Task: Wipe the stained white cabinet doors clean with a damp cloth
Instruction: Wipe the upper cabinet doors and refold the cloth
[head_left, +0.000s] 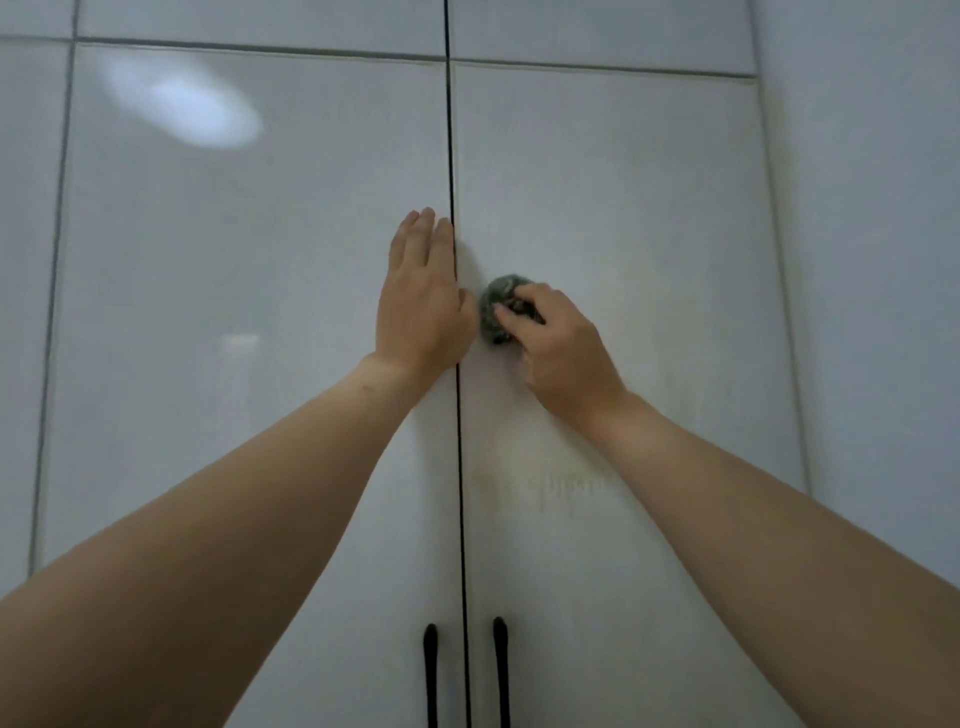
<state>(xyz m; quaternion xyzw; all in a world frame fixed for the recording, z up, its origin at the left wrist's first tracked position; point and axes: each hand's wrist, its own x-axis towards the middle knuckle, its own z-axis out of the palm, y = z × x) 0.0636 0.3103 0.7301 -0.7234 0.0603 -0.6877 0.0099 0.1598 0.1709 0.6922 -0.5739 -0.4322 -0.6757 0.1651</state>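
Nearest the camera, two black door handles (430, 675) sit well below both hands, one on each side of the dark vertical gap between the doors. Above them, and below the right hand, a faint yellowish stain (545, 486) with short streak marks remains on the right cabinet door (623, 208). Farther out, the right hand (558, 340) grips a bunched dark cloth (498, 309), fingers curled round it, and presses it against the right door just beside the gap. The left hand (423, 301) lies flat with straight fingers on the left cabinet door (234, 260), its fingertips touching the edge at the gap; it appears to brace that door. The two hands are just beside each other. Beyond the fingertips, a horizontal seam separates these doors from upper panels, and a bright light reflection shows on the glossy left door, up and to the left of the left hand. Step in hand: scrubbing the mid-height zone of the right door. Judged from the stain below, the next move calls for bringing the cloth down onto that patch with firm pressure, while the flat hand steadies the doors.
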